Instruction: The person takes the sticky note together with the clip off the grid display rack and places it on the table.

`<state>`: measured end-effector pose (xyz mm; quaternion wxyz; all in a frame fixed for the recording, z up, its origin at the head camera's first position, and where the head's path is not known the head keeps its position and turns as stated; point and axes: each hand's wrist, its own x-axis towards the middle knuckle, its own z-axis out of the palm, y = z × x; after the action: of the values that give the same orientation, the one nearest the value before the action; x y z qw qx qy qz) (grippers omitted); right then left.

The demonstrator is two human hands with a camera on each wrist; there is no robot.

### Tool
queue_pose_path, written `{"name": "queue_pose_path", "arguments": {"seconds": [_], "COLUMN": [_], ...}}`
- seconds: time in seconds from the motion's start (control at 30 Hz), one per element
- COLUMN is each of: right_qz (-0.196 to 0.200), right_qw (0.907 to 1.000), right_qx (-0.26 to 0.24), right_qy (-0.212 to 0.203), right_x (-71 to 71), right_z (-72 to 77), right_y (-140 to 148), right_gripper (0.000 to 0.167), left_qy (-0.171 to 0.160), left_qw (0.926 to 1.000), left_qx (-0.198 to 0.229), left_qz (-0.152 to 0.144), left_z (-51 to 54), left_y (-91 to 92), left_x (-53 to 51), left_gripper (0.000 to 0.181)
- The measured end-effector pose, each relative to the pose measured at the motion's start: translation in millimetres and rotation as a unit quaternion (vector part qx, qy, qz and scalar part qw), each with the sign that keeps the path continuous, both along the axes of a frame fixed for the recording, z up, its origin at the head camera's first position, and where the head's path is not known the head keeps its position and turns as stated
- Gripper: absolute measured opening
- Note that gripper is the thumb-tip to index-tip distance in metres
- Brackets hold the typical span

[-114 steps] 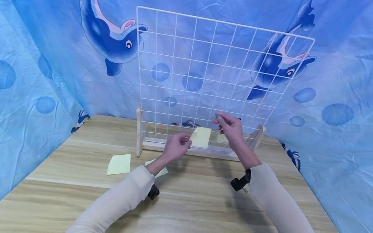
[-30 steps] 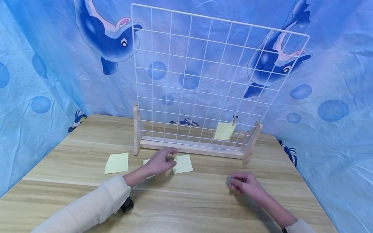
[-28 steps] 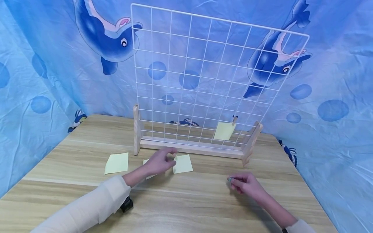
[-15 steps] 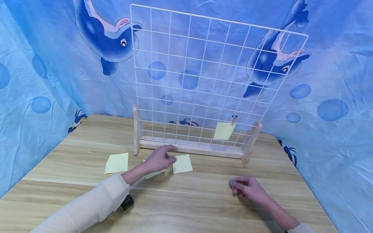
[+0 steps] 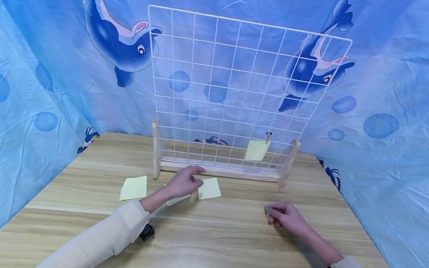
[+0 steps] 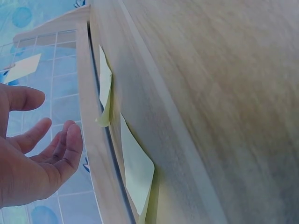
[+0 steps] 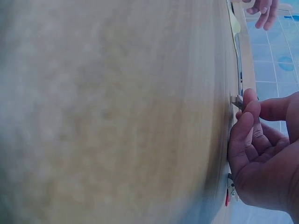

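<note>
My left hand (image 5: 182, 182) hovers with loosely bent fingers over the table, holding nothing. Below it lies a pale yellow paper note (image 5: 177, 199), partly covered from view. Another yellow note (image 5: 209, 188) is just right of its fingertips; the left wrist view shows curled note edges. At right, my right hand (image 5: 285, 216) pinches a small clothespin (image 7: 237, 100) with a teal bit, low over the tabletop. A note (image 5: 257, 150) hangs on the white wire grid (image 5: 234, 70), held by a wooden clothespin (image 5: 268, 138) with a dark top.
A third loose note (image 5: 134, 188) lies farther left on the wooden table (image 5: 214, 238). The grid stands in a wooden base (image 5: 218, 169) with upright end feet. Beside the right hand, more small clips (image 7: 229, 189), one red, show in the right wrist view. A blue dolphin-print curtain (image 5: 385, 74) surrounds the table.
Earlier the left hand held a note against the grid; that hand is now lower and empty, with a note on the table. My right hand came down from the grid to the tabletop.
</note>
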<state>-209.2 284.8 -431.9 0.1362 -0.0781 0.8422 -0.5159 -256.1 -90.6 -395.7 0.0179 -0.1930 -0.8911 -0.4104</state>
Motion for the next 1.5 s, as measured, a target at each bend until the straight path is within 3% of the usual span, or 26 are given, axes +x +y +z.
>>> {"name": "queue_pose_path", "arguments": {"seconds": [0.27,0.53,0.97,1.5], "right_qz": [0.004,-0.015,-0.027,-0.032], "right_qw": [0.9999,0.9998,0.9993,0.9978], "right_qx": [-0.009,-0.012,-0.008,0.005], "right_qy": [0.007,-0.01,0.025,0.057], "right_x": [-0.2,0.3,-6.6,-15.6], "right_z": [-2.5,1.5,41.6,68.9], "right_y": [1,1,0,-10], "right_gripper": [0.034,0.035,0.037,0.033], "left_qy": [-0.005,-0.006,0.011,-0.004], "left_qw": [1.0,0.9999,0.9987,0.9953], "left_qx": [-0.002,0.011,0.049,0.096], "left_qz": [0.004,-0.002,-0.004,-0.013], "left_z": [2.5,7.0,24.8,39.2], "left_y": [1.8,3.9,13.3,36.0], "left_x": [0.5,0.7,-6.4,-9.5], "left_gripper": [0.038,0.039,0.039,0.039]}}
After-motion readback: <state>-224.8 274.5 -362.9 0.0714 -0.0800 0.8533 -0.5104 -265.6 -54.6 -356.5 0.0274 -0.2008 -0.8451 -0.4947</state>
